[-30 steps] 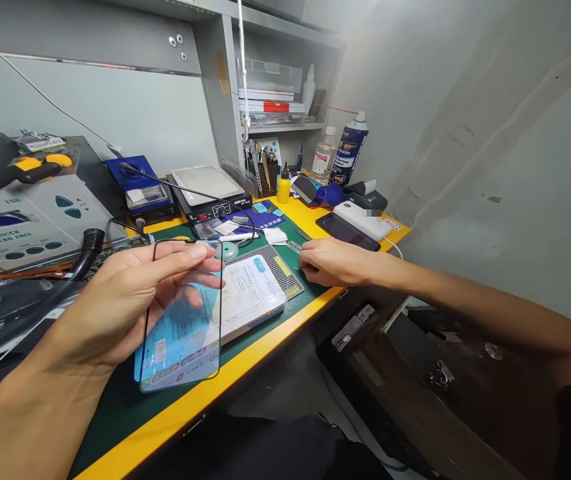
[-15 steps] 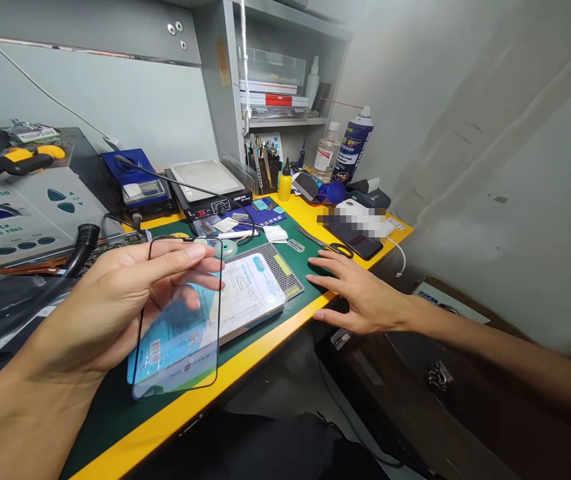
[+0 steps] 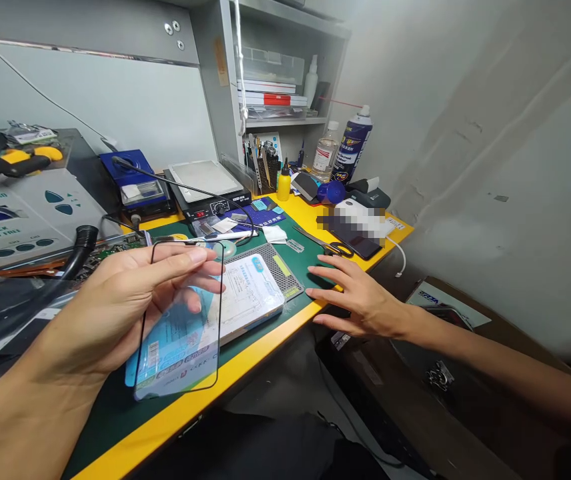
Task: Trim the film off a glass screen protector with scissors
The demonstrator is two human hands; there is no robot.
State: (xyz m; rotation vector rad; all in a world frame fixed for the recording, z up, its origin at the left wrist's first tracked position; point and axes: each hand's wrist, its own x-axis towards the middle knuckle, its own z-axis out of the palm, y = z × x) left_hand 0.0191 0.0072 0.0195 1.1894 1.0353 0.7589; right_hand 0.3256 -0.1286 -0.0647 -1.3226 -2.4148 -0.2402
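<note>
My left hand [image 3: 130, 300] is closed on a clear glass screen protector [image 3: 200, 360] with a thin black border, pinched near its top edge between thumb and fingers. The glass stands nearly upright, and a printed blue and white box [image 3: 253, 287] shows through and beside it. That box lies on a grey perforated pad [image 3: 283, 267] on the green mat. Over the yellow front edge of the bench my right hand [image 3: 355, 293] is open, fingers spread, holding nothing. Beyond its fingertips lie black-handled scissors [image 3: 339, 249] and a dark phone [image 3: 358, 239].
A heating plate [image 3: 210, 183] and a blue soldering unit [image 3: 133, 177] stand at the back. A yellow bottle [image 3: 284, 183], a clear bottle [image 3: 324, 153] and a spray can [image 3: 353, 147] rise near the shelf. A black hose [image 3: 78, 257] crosses the left side.
My right hand has shifted slightly, its fingers now a little lower and differently spread. The left hand keeps the screen protector in nearly the same place, with its tilt slightly changed.
</note>
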